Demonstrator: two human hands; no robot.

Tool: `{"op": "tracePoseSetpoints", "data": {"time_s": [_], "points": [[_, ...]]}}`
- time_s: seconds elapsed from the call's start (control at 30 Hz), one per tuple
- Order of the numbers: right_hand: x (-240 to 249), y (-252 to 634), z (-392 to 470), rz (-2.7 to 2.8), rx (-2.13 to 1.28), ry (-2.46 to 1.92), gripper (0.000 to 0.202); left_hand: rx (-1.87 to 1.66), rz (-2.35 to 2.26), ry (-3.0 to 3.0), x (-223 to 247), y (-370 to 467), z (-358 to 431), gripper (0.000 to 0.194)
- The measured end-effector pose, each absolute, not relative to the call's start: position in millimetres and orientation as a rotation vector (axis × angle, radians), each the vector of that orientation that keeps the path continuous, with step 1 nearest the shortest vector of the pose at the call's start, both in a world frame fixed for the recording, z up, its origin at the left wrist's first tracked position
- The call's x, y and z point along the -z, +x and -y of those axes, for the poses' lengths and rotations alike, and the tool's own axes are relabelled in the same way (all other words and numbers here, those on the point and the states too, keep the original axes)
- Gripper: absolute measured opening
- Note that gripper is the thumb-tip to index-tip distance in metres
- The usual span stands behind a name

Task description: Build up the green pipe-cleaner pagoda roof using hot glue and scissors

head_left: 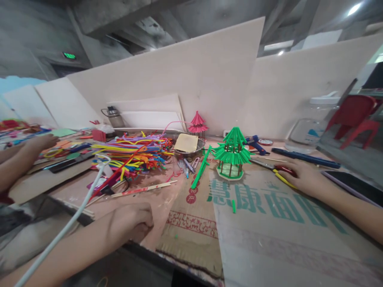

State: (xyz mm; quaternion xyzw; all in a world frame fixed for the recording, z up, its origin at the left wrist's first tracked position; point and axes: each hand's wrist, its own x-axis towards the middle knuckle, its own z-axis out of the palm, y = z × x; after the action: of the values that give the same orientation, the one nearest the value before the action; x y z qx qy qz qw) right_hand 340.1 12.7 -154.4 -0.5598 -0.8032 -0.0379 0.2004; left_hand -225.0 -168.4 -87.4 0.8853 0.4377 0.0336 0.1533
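Note:
My left hand (131, 223) rests at the table's front edge with its fingers curled in, and nothing shows in them. My right hand (303, 177) lies on the red and yellow handles of a pair of scissors (279, 175), fingers closed over them. The scissor blades point left toward a green pavilion model (232, 155) with tiered roofs and brown posts. Left of the model lies a long green strip (201, 169). A short green piece (233, 206) sits on the printed cardboard (191, 223) in front.
Colourful pipe cleaners (137, 153) are heaped at the left. Behind stand a pink pavilion model (197, 122), a blue glue gun (257, 144) and a clear plastic jug (309, 123). A white cable (74, 223) crosses the front left. Another person's arm (24, 157) reaches in at the far left.

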Motion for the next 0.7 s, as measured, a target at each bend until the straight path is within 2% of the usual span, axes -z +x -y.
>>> {"op": "tracePoseSetpoints", "data": {"time_s": [0.17, 0.23, 0.33, 0.43, 0.53, 0.7], "points": [[155, 340, -13, 2.232, 0.108, -1.552, 0.044, -0.025, -1.370, 2.411, 81, -215, 165, 0.016], [154, 339, -12, 2.233, 0.107, -1.550, 0.043, -0.033, -1.231, 2.344, 63, -207, 170, 0.016], [152, 337, -10, 2.237, 0.100, -1.553, 0.044, -0.008, -0.779, 2.125, 31, -188, 179, 0.019], [151, 336, -9, 2.234, 0.091, -1.563, 0.045, -0.009, -0.850, 2.146, 15, -165, 175, 0.015], [151, 336, -9, 2.233, 0.086, -1.566, 0.045, 0.048, -1.171, 2.349, 27, -148, 164, 0.017], [151, 334, -9, 2.221, 0.084, -1.548, 0.045, 0.100, -1.151, 2.458, 51, -139, 150, 0.015]]}}
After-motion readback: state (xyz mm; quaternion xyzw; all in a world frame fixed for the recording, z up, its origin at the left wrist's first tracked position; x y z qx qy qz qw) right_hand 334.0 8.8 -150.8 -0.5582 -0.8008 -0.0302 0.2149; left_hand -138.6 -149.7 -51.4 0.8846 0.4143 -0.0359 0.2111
